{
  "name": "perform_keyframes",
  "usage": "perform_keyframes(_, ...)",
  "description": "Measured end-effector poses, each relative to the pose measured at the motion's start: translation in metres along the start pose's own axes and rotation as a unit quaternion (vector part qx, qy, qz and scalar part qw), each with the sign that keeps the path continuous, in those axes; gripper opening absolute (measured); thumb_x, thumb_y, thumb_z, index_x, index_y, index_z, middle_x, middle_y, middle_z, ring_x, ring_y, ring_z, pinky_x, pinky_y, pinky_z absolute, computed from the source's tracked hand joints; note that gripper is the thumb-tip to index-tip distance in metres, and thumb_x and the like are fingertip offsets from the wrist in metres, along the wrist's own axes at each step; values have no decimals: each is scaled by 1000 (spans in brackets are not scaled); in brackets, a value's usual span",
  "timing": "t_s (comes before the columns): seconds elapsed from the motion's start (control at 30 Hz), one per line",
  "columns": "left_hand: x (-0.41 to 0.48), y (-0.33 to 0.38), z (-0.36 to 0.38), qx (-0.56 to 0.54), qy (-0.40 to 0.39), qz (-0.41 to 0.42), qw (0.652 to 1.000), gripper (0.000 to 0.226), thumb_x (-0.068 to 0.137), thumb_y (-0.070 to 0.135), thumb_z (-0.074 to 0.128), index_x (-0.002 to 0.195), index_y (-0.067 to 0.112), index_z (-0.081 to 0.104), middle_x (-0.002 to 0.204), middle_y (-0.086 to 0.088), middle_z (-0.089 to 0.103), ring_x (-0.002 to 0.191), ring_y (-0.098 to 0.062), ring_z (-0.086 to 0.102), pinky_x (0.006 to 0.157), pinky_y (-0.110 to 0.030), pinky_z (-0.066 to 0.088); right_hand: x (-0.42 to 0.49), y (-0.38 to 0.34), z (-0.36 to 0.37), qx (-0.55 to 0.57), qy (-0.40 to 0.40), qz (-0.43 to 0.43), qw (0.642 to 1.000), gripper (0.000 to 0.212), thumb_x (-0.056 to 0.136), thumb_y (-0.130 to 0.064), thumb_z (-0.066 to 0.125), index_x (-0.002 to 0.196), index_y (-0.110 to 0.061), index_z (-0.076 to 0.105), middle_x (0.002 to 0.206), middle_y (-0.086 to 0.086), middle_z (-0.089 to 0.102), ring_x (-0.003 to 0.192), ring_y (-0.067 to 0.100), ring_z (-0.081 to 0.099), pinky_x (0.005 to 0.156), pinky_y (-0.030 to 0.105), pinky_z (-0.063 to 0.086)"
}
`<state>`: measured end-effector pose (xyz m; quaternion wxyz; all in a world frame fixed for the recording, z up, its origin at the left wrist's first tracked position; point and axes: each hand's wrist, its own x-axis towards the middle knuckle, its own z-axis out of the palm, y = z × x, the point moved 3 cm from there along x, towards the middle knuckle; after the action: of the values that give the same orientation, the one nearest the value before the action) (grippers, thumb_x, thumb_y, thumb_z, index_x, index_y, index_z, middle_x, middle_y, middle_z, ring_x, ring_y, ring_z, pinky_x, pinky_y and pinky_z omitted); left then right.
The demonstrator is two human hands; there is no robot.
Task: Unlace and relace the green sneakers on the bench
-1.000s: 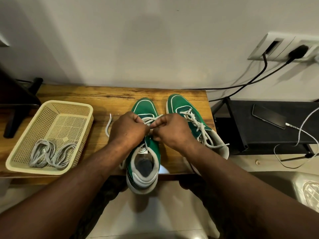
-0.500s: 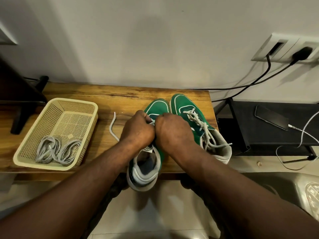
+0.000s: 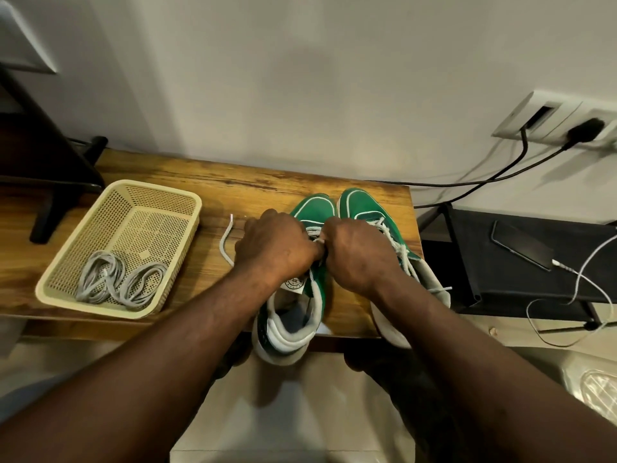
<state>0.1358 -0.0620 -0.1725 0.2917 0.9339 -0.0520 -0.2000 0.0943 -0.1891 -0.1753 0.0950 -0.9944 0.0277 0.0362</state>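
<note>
Two green sneakers with white trim stand side by side on the wooden bench (image 3: 207, 192), toes to the wall. Over the left sneaker (image 3: 310, 208), my left hand (image 3: 273, 248) and my right hand (image 3: 360, 252) meet above the eyelets, both with curled fingers pinching its white lace (image 3: 315, 237). One free end of that lace (image 3: 226, 238) trails onto the bench left of my left hand. The right sneaker (image 3: 364, 205) carries a laced white lace, partly hidden by my right hand and forearm. Both heels overhang the bench's front edge.
A beige mesh basket (image 3: 160, 195) with several grey laces (image 3: 117, 285) sits on the bench's left. A black stand (image 3: 467, 235) to the right holds a phone (image 3: 521, 245) on a white cable. Black cords run to a wall socket (image 3: 561, 118). A dark furniture leg (image 3: 50, 208) stands far left.
My hands have closed together over the left sneaker's laces, where a gap lay between them before. The view has shifted slightly; the loose lace end stays on the bench.
</note>
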Motion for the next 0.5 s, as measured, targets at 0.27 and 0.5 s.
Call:
perform_keyframes(0.27,12,-1,10,7,-68,9,998,30,89,40,76,82,12,72,76,-4,70,69,-20,69,59,-34,52,9,4,-1,2,-117,-16,993,23,102,-28,55,118,-12,58,101,12,66,85,27,60,75,41,54)
perform_keyframes(0.5,14,1,10,11,-70,11,997,30,88,39,80,89,11,70,78,-3,67,64,-17,61,54,-30,41,11,15,-9,83,-148,-25,985,16,99,-21,63,114,-25,66,93,-4,64,84,16,62,73,32,52)
